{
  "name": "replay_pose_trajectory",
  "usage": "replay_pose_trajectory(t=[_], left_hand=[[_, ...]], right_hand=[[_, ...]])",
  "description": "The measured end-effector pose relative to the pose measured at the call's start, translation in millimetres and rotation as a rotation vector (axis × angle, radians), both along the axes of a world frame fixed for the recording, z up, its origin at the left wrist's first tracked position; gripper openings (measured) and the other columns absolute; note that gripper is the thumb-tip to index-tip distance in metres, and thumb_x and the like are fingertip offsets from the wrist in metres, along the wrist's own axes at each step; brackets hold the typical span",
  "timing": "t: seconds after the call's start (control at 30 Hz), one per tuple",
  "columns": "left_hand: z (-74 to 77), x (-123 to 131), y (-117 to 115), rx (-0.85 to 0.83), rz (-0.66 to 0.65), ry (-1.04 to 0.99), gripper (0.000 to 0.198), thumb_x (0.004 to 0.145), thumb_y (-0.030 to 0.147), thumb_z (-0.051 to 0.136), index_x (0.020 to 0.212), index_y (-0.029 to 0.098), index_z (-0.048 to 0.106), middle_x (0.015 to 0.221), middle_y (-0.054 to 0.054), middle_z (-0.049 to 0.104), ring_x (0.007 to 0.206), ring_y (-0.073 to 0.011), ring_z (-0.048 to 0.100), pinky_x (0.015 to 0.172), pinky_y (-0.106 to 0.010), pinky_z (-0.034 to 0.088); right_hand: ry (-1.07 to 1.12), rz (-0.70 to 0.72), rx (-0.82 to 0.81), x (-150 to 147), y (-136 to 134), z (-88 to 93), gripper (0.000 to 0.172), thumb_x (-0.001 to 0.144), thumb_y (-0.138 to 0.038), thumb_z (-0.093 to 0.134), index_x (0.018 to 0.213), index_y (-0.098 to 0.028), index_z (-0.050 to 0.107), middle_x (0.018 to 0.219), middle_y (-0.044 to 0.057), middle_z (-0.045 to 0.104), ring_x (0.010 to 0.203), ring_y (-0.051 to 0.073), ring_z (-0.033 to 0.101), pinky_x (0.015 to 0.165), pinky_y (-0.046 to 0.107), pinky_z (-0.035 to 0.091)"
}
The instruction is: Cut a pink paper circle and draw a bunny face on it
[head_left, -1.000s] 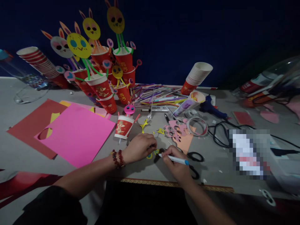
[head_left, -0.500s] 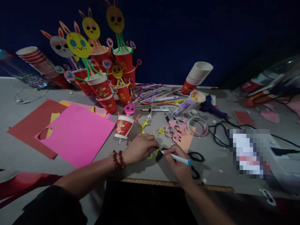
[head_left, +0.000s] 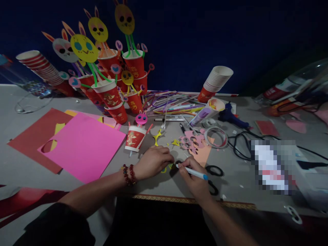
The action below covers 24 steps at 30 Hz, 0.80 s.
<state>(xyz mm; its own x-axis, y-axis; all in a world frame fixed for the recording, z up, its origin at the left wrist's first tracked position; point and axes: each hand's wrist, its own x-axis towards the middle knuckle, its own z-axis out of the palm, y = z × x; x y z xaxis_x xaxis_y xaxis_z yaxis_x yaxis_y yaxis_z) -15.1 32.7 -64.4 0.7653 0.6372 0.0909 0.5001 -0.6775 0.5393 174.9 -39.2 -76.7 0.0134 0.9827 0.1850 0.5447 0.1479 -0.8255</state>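
Observation:
My right hand (head_left: 192, 175) grips a white marker (head_left: 193, 172) with a blue end, its tip pointing left toward my left fingers. My left hand (head_left: 155, 160), a red bead bracelet on its wrist, has its fingers bent together over a small yellow paper piece (head_left: 171, 166) low on the table. The fingers partly hide this piece, and another small yellow piece (head_left: 163, 170) lies beside it. Black-handled scissors (head_left: 214, 171) lie under and beside my right hand. Just beyond my left hand lies a red paper cup (head_left: 135, 139) with a pink rabbit head (head_left: 141, 118).
Pink sheets (head_left: 87, 147) lie at left. Behind stand rabbit-topped cups (head_left: 109, 95) and a stack of cups (head_left: 215, 83). Pipe cleaners (head_left: 169, 104), a tape roll (head_left: 215, 137), pink scraps (head_left: 192, 140), a blue glue gun (head_left: 233, 116) and a black cord (head_left: 239, 147) spread across the table.
The marker's blue end has shifted slightly left with my right hand. My left hand stays in place, and the view has moved very slightly.

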Motion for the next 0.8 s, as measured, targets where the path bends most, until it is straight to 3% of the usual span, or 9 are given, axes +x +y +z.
replay_pose_trajectory(t=[0.8], left_hand=[[0.3, 0.0, 0.2, 0.010, -0.001, 0.010, 0.013, 0.097, 0.025, 0.057, 0.095, 0.022, 0.069, 0.088, -0.002, 0.066, 0.091, -0.0186, 0.061, 0.077, -0.030, 0.039]], right_hand=[[-0.023, 0.009, 0.010, -0.1, 0.6, 1.8, 0.023, 0.084, -0.026, 0.057, 0.063, -0.024, 0.050, 0.055, -0.005, 0.048, 0.053, 0.015, 0.049, 0.053, 0.027, 0.036]])
